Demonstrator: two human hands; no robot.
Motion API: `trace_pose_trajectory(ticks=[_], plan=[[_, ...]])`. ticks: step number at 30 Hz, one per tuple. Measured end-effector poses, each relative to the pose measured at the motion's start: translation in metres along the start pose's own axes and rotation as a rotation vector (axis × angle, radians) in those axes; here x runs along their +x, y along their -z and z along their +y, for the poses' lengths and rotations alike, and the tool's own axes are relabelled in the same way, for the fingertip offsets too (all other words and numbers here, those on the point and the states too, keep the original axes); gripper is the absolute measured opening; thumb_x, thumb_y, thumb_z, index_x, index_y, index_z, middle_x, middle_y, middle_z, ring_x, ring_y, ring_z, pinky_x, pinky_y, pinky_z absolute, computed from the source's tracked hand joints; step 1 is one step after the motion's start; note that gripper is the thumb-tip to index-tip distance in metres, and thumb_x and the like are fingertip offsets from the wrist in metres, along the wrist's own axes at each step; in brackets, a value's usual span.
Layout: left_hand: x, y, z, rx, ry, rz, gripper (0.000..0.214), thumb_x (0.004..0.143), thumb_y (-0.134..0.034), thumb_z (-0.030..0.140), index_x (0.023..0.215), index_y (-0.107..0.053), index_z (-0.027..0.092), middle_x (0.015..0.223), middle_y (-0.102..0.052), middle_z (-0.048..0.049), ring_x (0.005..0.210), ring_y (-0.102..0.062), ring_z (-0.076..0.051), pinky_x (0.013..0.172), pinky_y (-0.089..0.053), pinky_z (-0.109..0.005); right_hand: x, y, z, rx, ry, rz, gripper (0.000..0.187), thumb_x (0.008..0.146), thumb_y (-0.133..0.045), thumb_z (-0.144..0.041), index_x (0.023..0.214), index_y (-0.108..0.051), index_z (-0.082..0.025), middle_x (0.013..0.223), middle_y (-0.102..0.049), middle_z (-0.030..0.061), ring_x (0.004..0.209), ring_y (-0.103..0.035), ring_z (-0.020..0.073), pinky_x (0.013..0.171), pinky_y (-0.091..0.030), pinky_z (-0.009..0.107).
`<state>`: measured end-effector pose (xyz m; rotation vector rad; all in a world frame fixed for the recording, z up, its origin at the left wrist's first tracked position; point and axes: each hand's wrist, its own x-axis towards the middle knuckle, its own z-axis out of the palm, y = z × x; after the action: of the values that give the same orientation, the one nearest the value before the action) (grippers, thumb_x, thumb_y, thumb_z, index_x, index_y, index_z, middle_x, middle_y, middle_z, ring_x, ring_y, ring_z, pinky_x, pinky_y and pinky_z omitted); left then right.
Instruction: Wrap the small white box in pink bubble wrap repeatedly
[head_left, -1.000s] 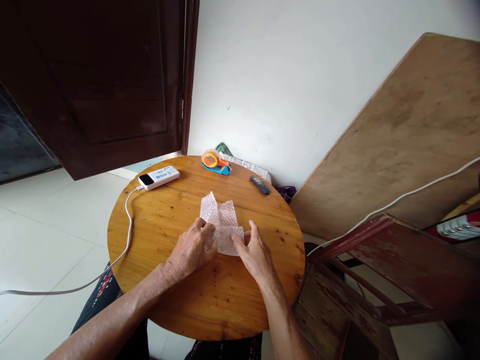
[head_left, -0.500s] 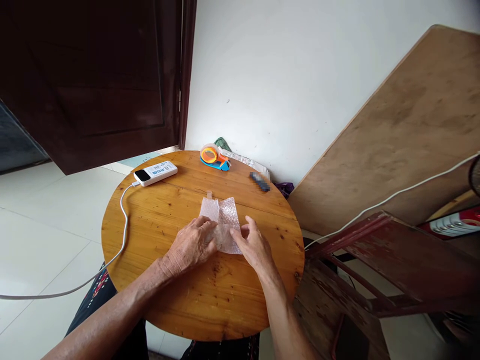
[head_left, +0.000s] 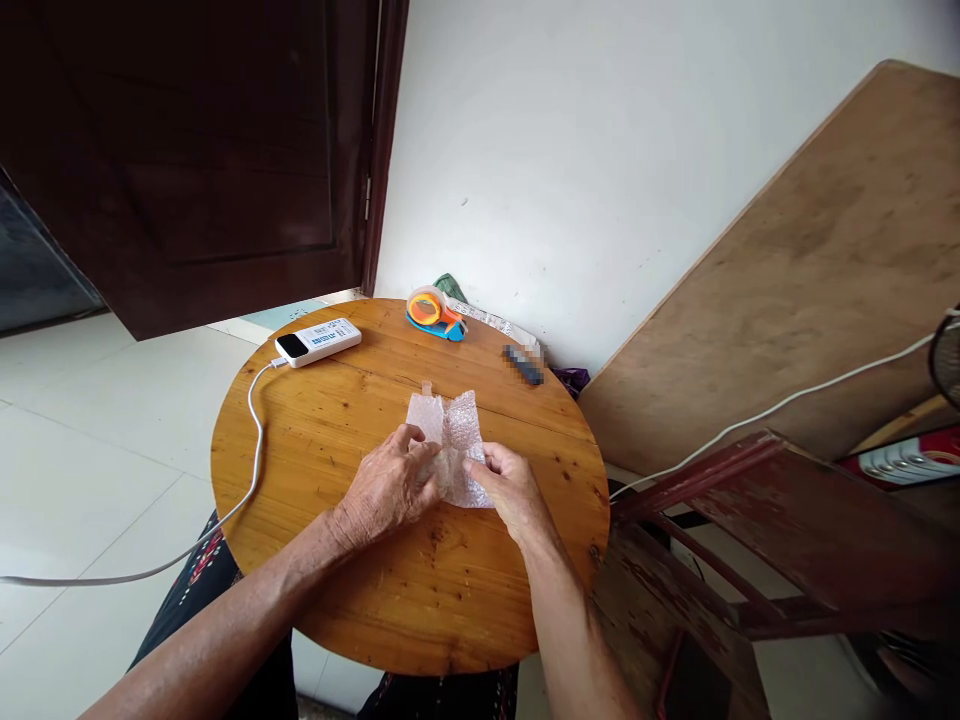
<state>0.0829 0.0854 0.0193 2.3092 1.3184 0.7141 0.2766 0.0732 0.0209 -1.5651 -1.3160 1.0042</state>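
Observation:
A piece of clear bubble wrap [head_left: 463,425] lies on the round wooden table [head_left: 360,410], folded over itself, with a small clear strip of tape [head_left: 427,387] sticking out at its far edge. My left hand [head_left: 394,475] rests on its left part, fingers bent and pressed onto it. At the right edge, my right hand [head_left: 510,485] pinches the wrap between thumb and fingers. Whether anything lies inside the folds I cannot tell.
A white power bank [head_left: 319,342] with a plugged-in white cable [head_left: 259,440] sits at the table's far left. Toward the back are a tape dispenser [head_left: 436,314] and a dark, pixelated object [head_left: 523,364]. A worn wooden chair [head_left: 780,530] stands to the right.
My right hand has closed from spread fingers into a pinch on the bubble wrap's right edge. My left hand stays on the wrap. The whole view has shifted slightly.

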Motion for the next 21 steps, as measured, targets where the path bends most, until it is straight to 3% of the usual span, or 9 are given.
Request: trace_pose_trajectory(ticks=[7, 14, 18, 21], plan=[[0.002, -0.001, 0.0, -0.019, -0.002, -0.032, 0.034, 0.084, -0.058, 0.026, 0.116, -0.067, 0.023, 0.115, -0.053, -0.0082, 0.078, -0.061, -0.017, 0.077, -0.055, -0.032, -0.004, -0.02, -0.029, 0.19, -0.075, -0.01, 0.036, 0.067, -0.071, -0.042, 0.091, -0.067, -0.015, 0.059, -0.059, -0.0037, 0.041, -0.044, 0.0084, 0.032, -0.033, 0.02], [0.004, -0.013, -0.006, -0.213, -0.054, 0.023, 0.024, 0.089, -0.058, 0.032, 0.108, -0.068, 0.023, 0.108, -0.054, -0.0078, 0.087, -0.061, -0.018, 0.081, -0.055, -0.031, -0.007, -0.028, -0.034, 0.134, -0.067, -0.03, 0.045, 0.072, -0.068, -0.04, 0.108, -0.066, -0.012, 0.057, -0.062, -0.0023, 0.042, -0.051, 0.0103, 0.032, -0.032, 0.018], [0.003, -0.012, -0.007, -0.302, -0.031, 0.049, 0.03, 0.087, -0.059, 0.033, 0.113, -0.066, 0.02, 0.109, -0.055, -0.0083, 0.089, -0.061, -0.018, 0.082, -0.054, -0.032, -0.01, -0.02, -0.035, 0.013, 0.014, -0.136, 0.046, 0.079, -0.058, -0.033, 0.12, -0.065, -0.012, 0.078, -0.072, 0.0051, 0.051, -0.059, 0.0124, 0.035, -0.034, 0.019], [0.001, -0.005, -0.008, -0.388, 0.024, 0.052, 0.049, 0.08, -0.06, 0.025, 0.128, -0.057, 0.017, 0.115, -0.055, -0.0095, 0.083, -0.06, -0.017, 0.079, -0.055, -0.033, -0.014, -0.016, -0.037, -0.068, 0.085, -0.194, 0.045, 0.078, -0.053, -0.023, 0.121, -0.064, -0.016, 0.098, -0.075, 0.0074, 0.053, -0.06, 0.0102, 0.045, -0.045, 0.022]])
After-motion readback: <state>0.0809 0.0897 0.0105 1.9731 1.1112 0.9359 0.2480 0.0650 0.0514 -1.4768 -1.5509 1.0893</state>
